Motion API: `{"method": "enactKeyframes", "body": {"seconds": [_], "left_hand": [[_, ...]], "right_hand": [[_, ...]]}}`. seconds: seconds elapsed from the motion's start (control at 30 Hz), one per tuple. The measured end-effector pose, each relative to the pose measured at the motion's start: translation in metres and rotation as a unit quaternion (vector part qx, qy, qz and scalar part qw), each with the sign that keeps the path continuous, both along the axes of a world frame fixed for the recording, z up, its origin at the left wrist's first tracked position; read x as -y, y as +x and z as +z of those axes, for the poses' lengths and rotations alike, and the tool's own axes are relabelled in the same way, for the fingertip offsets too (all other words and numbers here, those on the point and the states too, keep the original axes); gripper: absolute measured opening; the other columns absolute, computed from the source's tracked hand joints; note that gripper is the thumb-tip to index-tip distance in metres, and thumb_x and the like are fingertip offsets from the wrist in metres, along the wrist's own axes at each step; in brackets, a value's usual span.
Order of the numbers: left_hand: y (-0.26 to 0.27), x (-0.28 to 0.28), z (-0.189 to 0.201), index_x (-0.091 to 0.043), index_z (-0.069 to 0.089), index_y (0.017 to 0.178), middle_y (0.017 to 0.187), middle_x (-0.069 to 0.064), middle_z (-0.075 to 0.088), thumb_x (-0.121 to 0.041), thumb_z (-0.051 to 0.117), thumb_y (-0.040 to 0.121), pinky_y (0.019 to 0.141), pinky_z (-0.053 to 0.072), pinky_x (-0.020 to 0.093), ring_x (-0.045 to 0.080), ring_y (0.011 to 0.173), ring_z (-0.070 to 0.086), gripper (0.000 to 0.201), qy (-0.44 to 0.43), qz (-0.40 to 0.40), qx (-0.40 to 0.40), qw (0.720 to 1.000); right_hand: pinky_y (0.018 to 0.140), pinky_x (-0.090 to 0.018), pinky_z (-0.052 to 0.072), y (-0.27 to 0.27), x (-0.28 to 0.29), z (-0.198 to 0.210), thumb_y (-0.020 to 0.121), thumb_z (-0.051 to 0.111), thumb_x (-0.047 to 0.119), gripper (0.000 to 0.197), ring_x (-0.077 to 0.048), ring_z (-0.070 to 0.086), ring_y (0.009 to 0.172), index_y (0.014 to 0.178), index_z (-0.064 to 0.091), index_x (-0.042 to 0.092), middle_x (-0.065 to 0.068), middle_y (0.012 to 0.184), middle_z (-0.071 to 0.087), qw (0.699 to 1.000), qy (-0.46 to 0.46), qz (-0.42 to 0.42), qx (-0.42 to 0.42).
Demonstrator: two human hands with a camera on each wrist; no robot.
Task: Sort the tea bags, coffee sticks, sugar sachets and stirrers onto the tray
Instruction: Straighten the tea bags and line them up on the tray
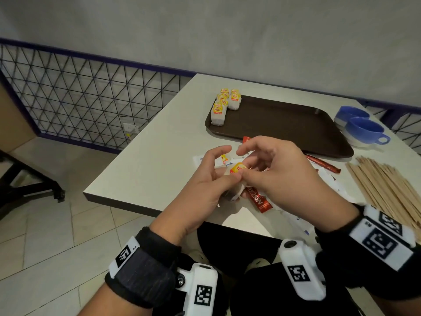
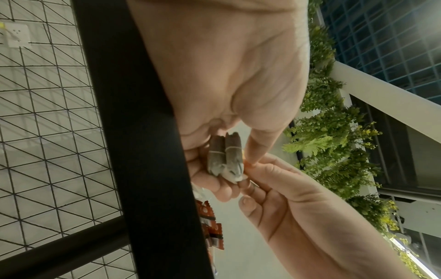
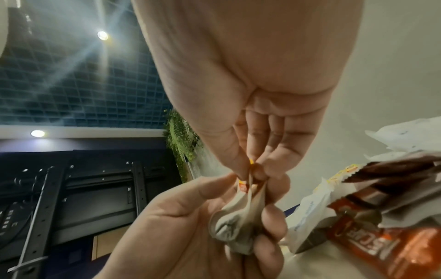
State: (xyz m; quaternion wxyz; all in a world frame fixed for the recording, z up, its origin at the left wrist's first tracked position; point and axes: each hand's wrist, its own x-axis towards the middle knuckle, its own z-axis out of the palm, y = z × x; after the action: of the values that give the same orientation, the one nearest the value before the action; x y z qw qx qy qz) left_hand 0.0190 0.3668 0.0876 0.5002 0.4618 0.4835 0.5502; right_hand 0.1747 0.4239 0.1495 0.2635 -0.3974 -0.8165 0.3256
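A white tea bag point(image 1: 235, 189) point(image 2: 225, 160) point(image 3: 235, 224) with a yellow tag point(image 1: 237, 168) hangs between both hands above the table's near edge. My left hand point(image 1: 216, 176) grips the bag's body in curled fingers. My right hand point(image 1: 255, 165) pinches the yellow tag point(image 3: 251, 162) at the top. Several tea bags point(image 1: 224, 106) lie in a group on the far left corner of the dark brown tray point(image 1: 284, 124). Red coffee sticks point(image 1: 258, 199) point(image 3: 391, 251) and white sugar sachets point(image 1: 298, 221) lie mixed under the hands. Wooden stirrers point(image 1: 387, 190) lie piled at the right.
Two blue cups point(image 1: 362, 128) stand right of the tray near the table's point(image 1: 148, 169) far right edge. A wire mesh fence point(image 1: 91, 106) runs left of the table. The table's front edge is just under my wrists.
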Motion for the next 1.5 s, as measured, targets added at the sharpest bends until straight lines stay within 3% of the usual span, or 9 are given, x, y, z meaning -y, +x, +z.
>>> {"method": "enactKeyframes", "body": {"seconds": [0.17,0.27,0.47,0.6,0.87,1.07,1.17,1.3,1.5], "left_hand": [[-0.001,0.0,-0.001,-0.039,0.044,0.141,0.092,0.014,0.072,-0.012,0.055,0.103,0.072,0.046,0.028,0.013,0.074,0.062,0.048,0.015,0.01,-0.009,1.0],[-0.001,0.001,-0.001,-0.041,0.047,0.139,0.081,-0.002,0.07,-0.008,0.051,0.104,0.07,0.045,0.024,0.006,0.069,0.06,0.049,0.018,0.012,-0.009,1.0],[-0.002,0.002,-0.002,-0.04,0.049,0.139,0.104,0.017,0.073,0.002,0.046,0.102,0.066,0.05,0.014,0.008,0.082,0.067,0.056,0.019,0.009,-0.025,0.999],[-0.003,0.001,-0.003,-0.044,0.048,0.138,0.101,0.007,0.076,-0.001,0.047,0.104,0.072,0.051,0.016,0.009,0.088,0.069,0.054,0.021,0.0,-0.033,0.999],[-0.002,0.002,-0.004,-0.045,0.048,0.137,0.11,0.005,0.076,-0.007,0.047,0.106,0.085,0.05,0.029,0.019,0.102,0.071,0.049,0.029,0.002,-0.036,0.999],[-0.002,0.0,-0.004,-0.047,0.047,0.138,0.106,0.005,0.077,-0.008,0.048,0.106,0.087,0.049,0.033,0.019,0.098,0.07,0.05,0.031,0.013,-0.043,0.999],[-0.001,0.002,-0.001,-0.04,0.046,0.138,0.1,0.01,0.074,-0.004,0.051,0.103,0.081,0.054,0.033,0.015,0.082,0.064,0.051,0.052,0.035,-0.029,0.998],[0.001,0.004,-0.001,-0.03,0.05,0.132,0.112,0.0,0.074,0.002,0.057,0.096,0.091,0.055,0.048,0.026,0.1,0.07,0.048,0.093,0.102,0.001,0.99],[-0.041,0.001,0.007,-0.048,0.046,0.127,0.119,-0.026,0.061,-0.007,0.065,0.093,0.09,0.049,0.019,0.003,0.115,0.058,0.056,0.169,0.178,-0.268,0.932]], "right_hand": [[0.064,-0.021,0.058,-0.002,0.004,-0.004,0.091,0.074,0.019,0.023,-0.004,0.067,0.073,0.107,0.069,0.034,0.014,0.085,0.07,0.995,0.087,-0.022,0.04],[0.063,-0.009,0.049,-0.003,0.006,-0.006,0.093,0.072,0.023,0.018,0.002,0.064,0.075,0.106,0.069,0.035,0.017,0.087,0.069,0.99,0.122,-0.019,0.071],[0.065,-0.006,0.038,-0.005,0.006,-0.005,0.093,0.073,0.021,0.015,0.0,0.06,0.076,0.105,0.075,0.03,0.01,0.094,0.064,0.979,0.172,-0.014,0.105],[0.062,-0.005,0.035,-0.007,0.005,-0.002,0.094,0.073,0.023,0.022,0.003,0.056,0.076,0.115,0.077,0.029,0.007,0.097,0.057,0.98,0.158,-0.017,0.121],[0.064,-0.014,0.038,-0.003,-0.002,-0.004,0.093,0.072,0.031,0.033,-0.003,0.057,0.077,0.126,0.07,0.032,0.013,0.096,0.053,0.984,0.12,-0.042,0.124],[0.061,-0.016,0.041,0.0,-0.005,-0.004,0.093,0.073,0.032,0.006,-0.002,0.059,0.073,0.086,0.072,0.032,0.013,0.081,0.065,0.992,0.071,-0.014,0.104],[0.068,-0.03,0.055,0.002,-0.005,0.005,0.093,0.073,0.031,0.007,-0.007,0.064,0.075,0.086,0.071,0.03,0.008,0.081,0.069,0.995,0.047,0.031,0.088],[0.057,-0.034,0.056,0.005,-0.029,0.034,0.092,0.075,0.024,0.008,-0.022,0.065,0.066,0.087,0.071,0.019,-0.008,0.081,0.074,0.996,-0.029,0.073,0.041],[0.07,-0.035,0.058,-0.018,-0.117,0.081,0.092,0.074,0.014,0.015,-0.023,0.071,0.077,0.102,0.067,0.006,-0.017,0.092,0.076,0.993,-0.076,0.029,0.082]]}}
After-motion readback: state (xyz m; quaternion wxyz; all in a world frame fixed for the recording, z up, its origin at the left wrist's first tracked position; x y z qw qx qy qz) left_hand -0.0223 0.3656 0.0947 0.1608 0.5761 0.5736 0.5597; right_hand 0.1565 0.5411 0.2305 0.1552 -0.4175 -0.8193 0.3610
